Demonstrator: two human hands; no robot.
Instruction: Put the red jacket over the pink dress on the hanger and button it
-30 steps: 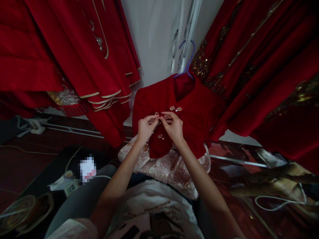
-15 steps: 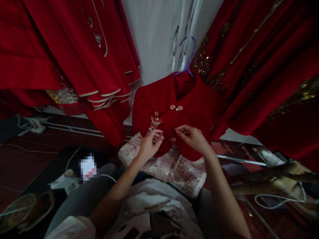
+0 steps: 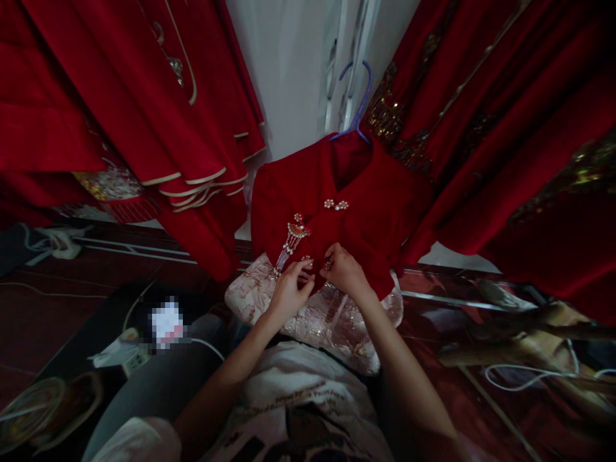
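Note:
A short red jacket point(image 3: 368, 221) on a purple hanger point(image 3: 359, 115) lies across my lap, over a pale pink brocade fabric point(image 3: 327, 324). My left hand point(image 3: 290, 292) is at the lower front edge on the left, its fingers curled on the cloth beside a small flower clasp point(image 3: 307, 259). My right hand point(image 3: 344, 269) pinches the opposite front edge at the other lower flower clasp point(image 3: 328, 264), which its fingers partly cover. Higher up, a pearly flower clasp point(image 3: 335, 205) joins the fronts. A beaded tassel brooch point(image 3: 293, 239) hangs on the left front.
Red garments point(image 3: 192, 128) hang on the left, and gold-embroidered red ones point(image 3: 481, 141) on the right. A power strip point(image 3: 135, 362) and clear plastic cup point(image 3: 33, 410) are at lower left. Wooden pieces point(image 3: 520, 346) and a white cable point(image 3: 524, 378) lie at right.
My right hand has moved down and left, from above the right lower clasp onto it. My left hand has shifted slightly down, and the two lower front edges are closer together.

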